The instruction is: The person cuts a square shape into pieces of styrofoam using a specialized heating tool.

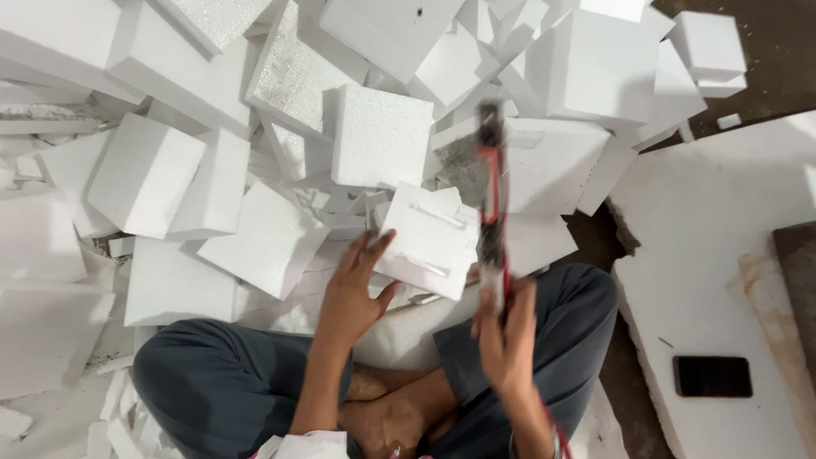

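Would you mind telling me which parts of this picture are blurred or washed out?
In the head view, the right hand and the red-and-black tool it grips are smeared by motion blur; the left hand on the white foam block is sharper; the foam pile at far left is overexposed, losing edge detail; the dark phone looks crisp.

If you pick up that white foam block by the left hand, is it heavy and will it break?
Probably very light: the left hand steadies the white foam block with just spread fingers. It looks stiff, with flat faces and sharp corners. It likely crumbles easily, since broken bits lie in the foam pile. The right hand holds a red-and-black tool.
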